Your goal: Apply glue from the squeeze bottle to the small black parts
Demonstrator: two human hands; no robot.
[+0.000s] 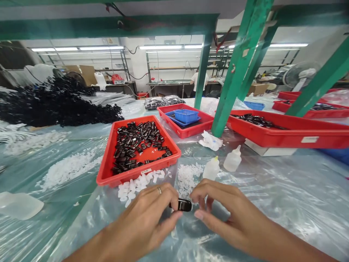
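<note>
The step in hand looks like close handling of one black part (184, 205), which the left hand (149, 213) pinches over the worktop (300, 185), near and right of the red tray (167, 161). The right hand (230, 213) has its grip loosely spread, just beside the part's right end. The next move seems to call for a steady left pinch (the part looks slick). Left fingers hide its left end; anything tiny behind the curled right fingers is hard to make out.
</note>
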